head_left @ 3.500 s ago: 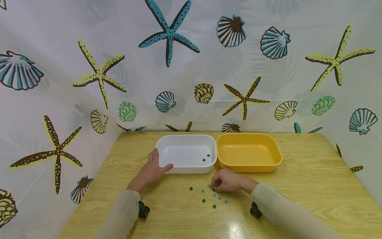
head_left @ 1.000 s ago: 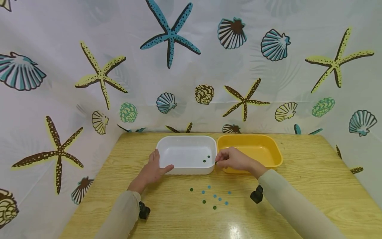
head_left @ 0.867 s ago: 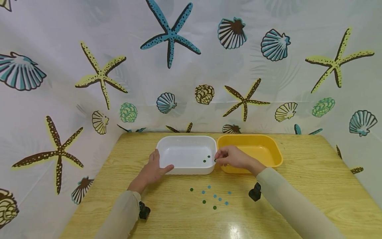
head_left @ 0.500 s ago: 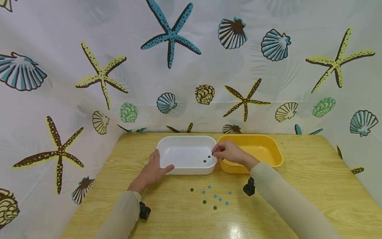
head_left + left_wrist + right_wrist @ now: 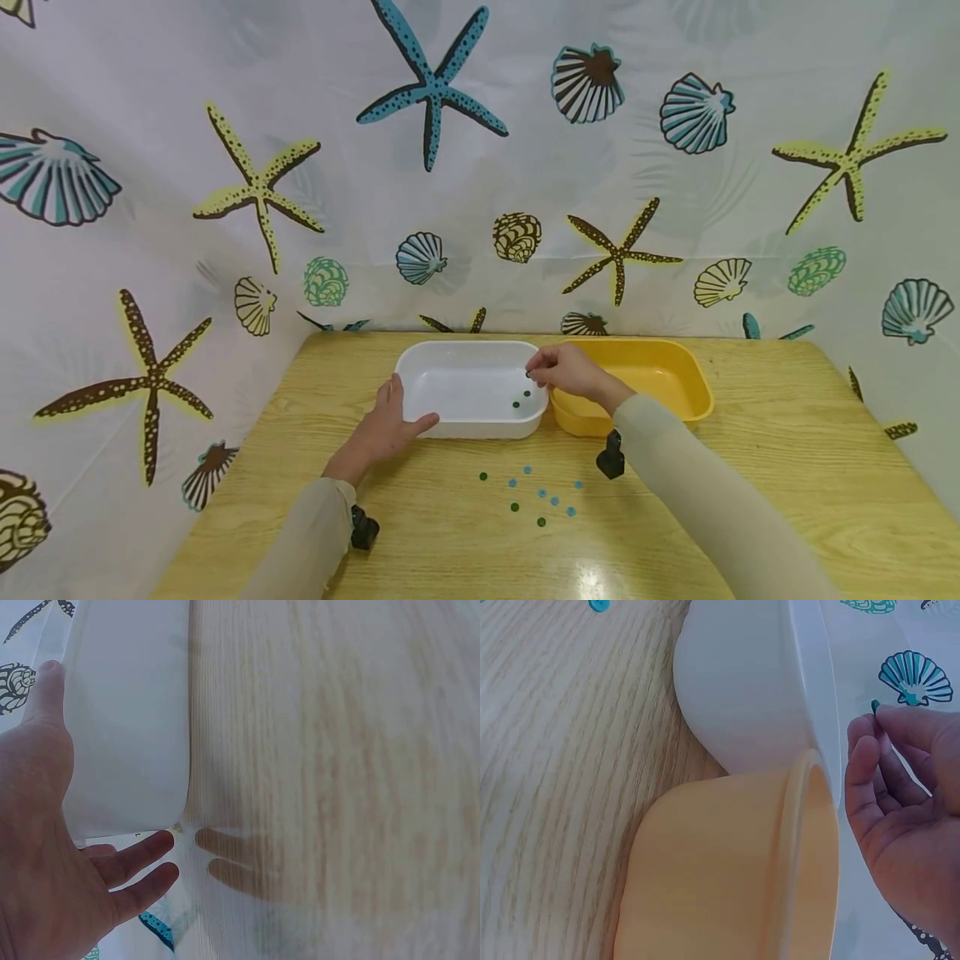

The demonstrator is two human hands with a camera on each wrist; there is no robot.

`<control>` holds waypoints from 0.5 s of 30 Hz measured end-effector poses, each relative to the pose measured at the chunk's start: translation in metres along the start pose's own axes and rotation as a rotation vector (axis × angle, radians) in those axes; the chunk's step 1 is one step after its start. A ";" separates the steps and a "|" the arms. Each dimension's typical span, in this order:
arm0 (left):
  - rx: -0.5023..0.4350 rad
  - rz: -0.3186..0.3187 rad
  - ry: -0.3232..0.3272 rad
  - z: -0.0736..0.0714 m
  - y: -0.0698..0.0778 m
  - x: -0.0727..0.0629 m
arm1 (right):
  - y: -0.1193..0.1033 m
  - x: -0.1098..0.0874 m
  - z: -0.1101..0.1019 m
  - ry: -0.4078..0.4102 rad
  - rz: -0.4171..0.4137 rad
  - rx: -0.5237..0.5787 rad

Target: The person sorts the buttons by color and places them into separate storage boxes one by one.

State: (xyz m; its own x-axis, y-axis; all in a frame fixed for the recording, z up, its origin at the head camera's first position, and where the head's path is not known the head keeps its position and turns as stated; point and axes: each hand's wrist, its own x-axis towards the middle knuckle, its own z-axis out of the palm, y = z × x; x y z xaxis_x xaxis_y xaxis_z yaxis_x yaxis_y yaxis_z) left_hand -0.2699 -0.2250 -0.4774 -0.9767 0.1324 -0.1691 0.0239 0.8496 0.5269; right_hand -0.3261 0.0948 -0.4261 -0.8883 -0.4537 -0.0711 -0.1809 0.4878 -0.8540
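Head view | I see right hand (image 5: 567,369) pinching green button (image 5: 528,374) over the right end of white tub (image 5: 472,430) | left hand (image 5: 381,427) spread against its left end | I'd lower inside before letting go

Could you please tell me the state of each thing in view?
White tray: upright, holding two green buttons.
Yellow tray: upright, beside it.
Held green button: above white tray.
Three other green buttons: loose on table.
Six blue buttons: loose on table.
Left hand: touching white tray.
Right hand: pinching green button.
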 end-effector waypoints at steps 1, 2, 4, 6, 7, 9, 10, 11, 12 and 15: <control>0.000 0.001 0.001 -0.001 0.000 0.000 | 0.000 0.001 0.000 0.002 0.001 -0.001; -0.001 0.000 0.001 -0.001 0.001 0.000 | -0.001 0.002 0.001 0.004 0.000 -0.005; 0.001 -0.004 0.002 -0.002 0.000 0.000 | -0.001 0.004 0.002 0.007 -0.003 -0.018; 0.002 -0.003 0.003 -0.002 0.000 0.001 | -0.001 0.006 0.003 0.007 -0.003 -0.025; 0.003 -0.002 0.003 -0.002 -0.001 0.001 | -0.001 0.007 0.004 0.007 -0.004 -0.027; 0.002 -0.002 0.005 -0.001 -0.001 0.002 | -0.001 0.009 0.006 0.007 0.001 -0.027; 0.002 0.001 0.007 0.000 -0.002 0.002 | -0.001 0.010 0.006 0.006 0.002 -0.025; 0.003 0.003 0.007 0.000 -0.002 0.002 | 0.000 0.011 0.007 0.007 0.007 -0.023; 0.002 0.004 0.008 0.000 -0.002 0.002 | 0.000 0.012 0.008 0.007 0.008 -0.023; -0.001 0.003 0.009 0.000 -0.002 0.002 | 0.000 0.013 0.010 0.005 0.016 -0.030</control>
State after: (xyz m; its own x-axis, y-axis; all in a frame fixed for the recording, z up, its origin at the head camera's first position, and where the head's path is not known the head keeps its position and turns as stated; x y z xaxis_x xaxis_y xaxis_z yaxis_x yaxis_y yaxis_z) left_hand -0.2723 -0.2263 -0.4794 -0.9785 0.1300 -0.1599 0.0266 0.8489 0.5279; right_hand -0.3339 0.0816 -0.4323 -0.8932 -0.4420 -0.0825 -0.1788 0.5175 -0.8368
